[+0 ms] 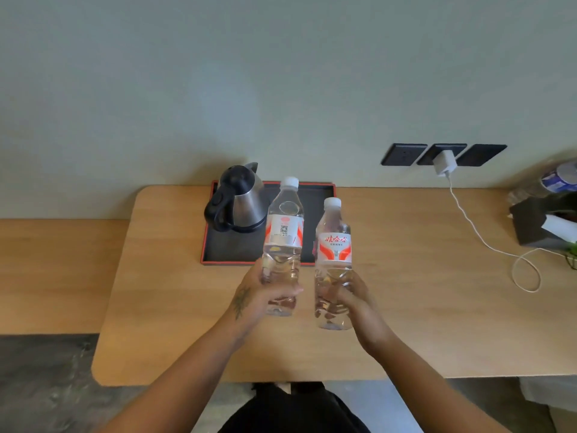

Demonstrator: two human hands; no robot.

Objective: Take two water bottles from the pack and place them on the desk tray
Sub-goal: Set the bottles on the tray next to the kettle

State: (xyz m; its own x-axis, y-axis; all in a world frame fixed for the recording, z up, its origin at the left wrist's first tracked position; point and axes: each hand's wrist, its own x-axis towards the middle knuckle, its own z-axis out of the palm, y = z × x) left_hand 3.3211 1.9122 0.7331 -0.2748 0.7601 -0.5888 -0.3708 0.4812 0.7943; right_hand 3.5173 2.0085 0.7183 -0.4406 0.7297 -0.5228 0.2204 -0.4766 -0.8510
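Note:
I hold two clear water bottles with white caps and red-and-white labels upright above the wooden desk. My left hand (260, 295) grips the lower part of the left bottle (283, 232). My right hand (351, 296) grips the lower part of the right bottle (333, 245). Both bottles hang just in front of the black desk tray with a red rim (321, 195), which sits against the wall. The left bottle overlaps the tray's middle in view. The pack is not in view.
A steel kettle with a black handle (239, 201) stands on the tray's left half. A white charger (445, 162) in a wall socket trails its cable (487, 245) over the desk at right. A dark box (537, 226) and a bottle (559, 178) sit far right.

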